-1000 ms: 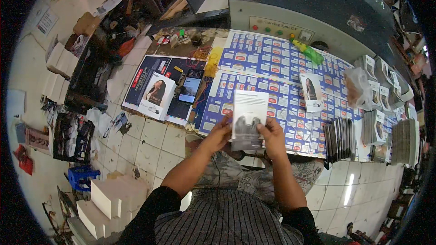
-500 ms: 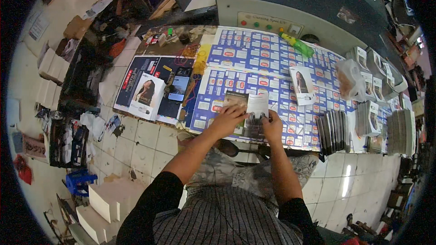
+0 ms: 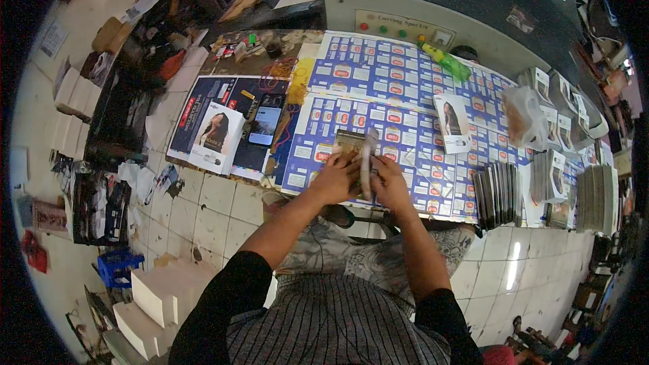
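Observation:
In front of me, a printed folded sheet (image 3: 352, 140) lies at the table's near edge, its dark left panel flat. One light panel (image 3: 368, 155) stands nearly edge-on between my hands and is smeared by motion. My left hand (image 3: 341, 174) rests on the flat part, fingers spread over it. Against the raised panel, my right hand (image 3: 388, 180) is closed, gripping its right side. A pile of white printed sheets (image 3: 218, 138) with a picture of a long-haired person sits to the left; a similar one (image 3: 451, 124) lies to the right.
Blue printed sheets (image 3: 419, 155) cover the table. A phone (image 3: 263, 125) lies left; a green bottle (image 3: 451, 66) lies at the back. To the right are a row of upright dark folded sheets (image 3: 497, 195), a plastic bag (image 3: 524, 118) and tall stacks (image 3: 595, 196). A machine panel (image 3: 466, 40) borders the back.
The sheet's light right panel has come up from lying open to standing edge-on. My right hand has moved left, closer to my left hand, which stays on the sheet.

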A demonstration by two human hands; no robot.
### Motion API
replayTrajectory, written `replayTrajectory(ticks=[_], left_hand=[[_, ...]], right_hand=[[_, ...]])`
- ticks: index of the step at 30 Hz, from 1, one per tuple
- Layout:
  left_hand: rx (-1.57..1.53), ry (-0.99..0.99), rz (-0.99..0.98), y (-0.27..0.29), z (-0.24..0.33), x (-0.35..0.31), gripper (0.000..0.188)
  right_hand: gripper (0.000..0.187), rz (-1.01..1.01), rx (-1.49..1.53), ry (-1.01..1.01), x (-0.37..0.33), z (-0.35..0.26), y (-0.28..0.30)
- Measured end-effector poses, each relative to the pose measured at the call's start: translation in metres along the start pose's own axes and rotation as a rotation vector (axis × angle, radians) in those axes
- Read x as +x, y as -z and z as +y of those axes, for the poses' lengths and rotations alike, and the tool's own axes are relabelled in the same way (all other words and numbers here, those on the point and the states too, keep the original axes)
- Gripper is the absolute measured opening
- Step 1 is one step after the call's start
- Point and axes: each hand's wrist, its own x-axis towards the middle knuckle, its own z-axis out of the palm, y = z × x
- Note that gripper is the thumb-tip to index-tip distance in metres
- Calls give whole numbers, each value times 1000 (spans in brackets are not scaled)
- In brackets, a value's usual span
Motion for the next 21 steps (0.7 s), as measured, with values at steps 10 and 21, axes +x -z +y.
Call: replayTrajectory(ticks=[10,21], left_hand=[[43,205,118,22,-48,-38,61],[-198,232,20,8,-69,-42,59]], right_hand=[[54,39,-704,282,7,-12,-19],[62,36,-787,362,23,-15,-42]])
